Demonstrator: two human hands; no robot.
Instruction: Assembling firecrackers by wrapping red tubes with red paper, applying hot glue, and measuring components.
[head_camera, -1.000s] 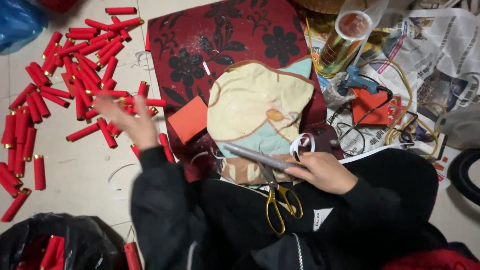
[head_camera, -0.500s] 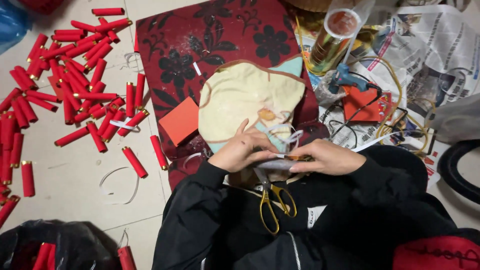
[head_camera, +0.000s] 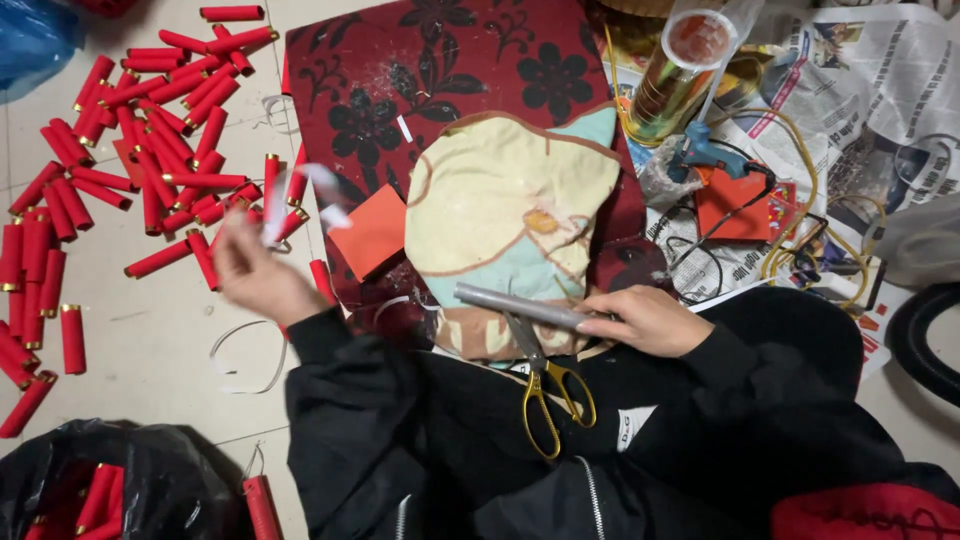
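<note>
My right hand (head_camera: 648, 318) grips one end of a grey tube (head_camera: 520, 307) that lies across a cream and pale blue cushion (head_camera: 505, 215) on my lap. Gold-handled scissors (head_camera: 548, 387) rest just below the tube on my black jacket. My left hand (head_camera: 255, 272), blurred, is out to the left over the floor and holds a thin white strip (head_camera: 290, 200) between its fingers. Beside it lies a pile of several red tubes (head_camera: 130, 170). An orange-red card square (head_camera: 368, 230) sits on the dark red flowered cloth (head_camera: 420, 70) between the hands.
A blue glue gun (head_camera: 700, 152) with yellow cable, an orange card (head_camera: 735, 205) and a clear cylinder (head_camera: 675, 80) lie on newspaper at the right. A black bag (head_camera: 110, 495) holding red tubes is at the lower left. White strips (head_camera: 245, 360) curl on the floor.
My left hand left the tube and swung out to the left, carrying a white strip. My right hand still holds the grey tube on the cushion.
</note>
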